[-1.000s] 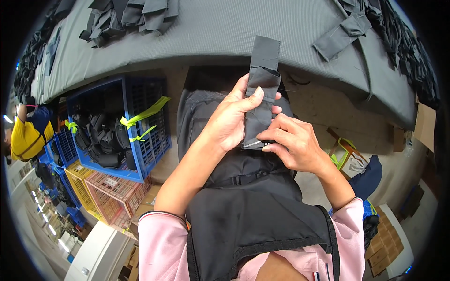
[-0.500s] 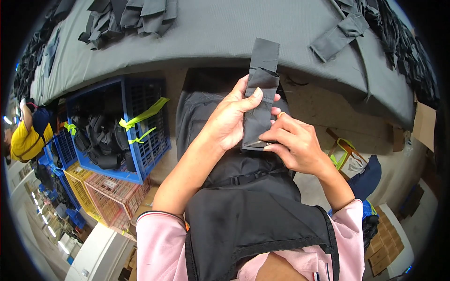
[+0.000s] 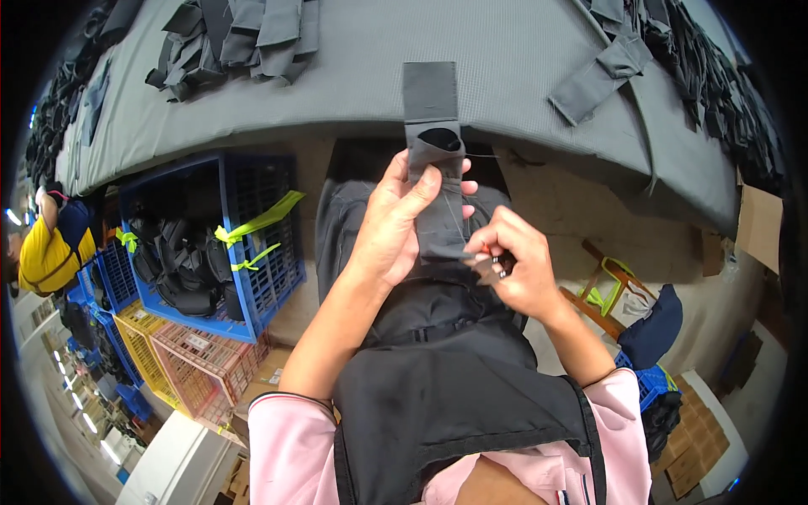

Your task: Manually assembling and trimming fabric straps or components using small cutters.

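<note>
A dark grey fabric strip [image 3: 430,93] stands up over my lap, folded and stitched, with a dark loop-like opening partway along it. My left hand [image 3: 391,223] is closed on its middle, thumb on the near face and fingers behind. Fine loose threads hang off the strip's right side. In my closed right hand [image 3: 523,261] is a pair of thread snips [image 3: 486,269], smeared by motion, beside the strip's lower right end. Whether the blades touch the fabric I cannot tell.
A grey-covered table [image 3: 353,93] spans the far side, bearing piles of similar strips [image 3: 269,38]. Blue crates [image 3: 227,252] holding black items stand at left, above a pink crate [image 3: 198,358]. A wooden stool [image 3: 606,290] is at right. Another person [image 3: 55,248] in yellow is far left.
The strip and my left hand have shifted left, and the strip has turned so its loop opening shows. My right hand has moved slightly down, its snips swinging away from across the strip's end.
</note>
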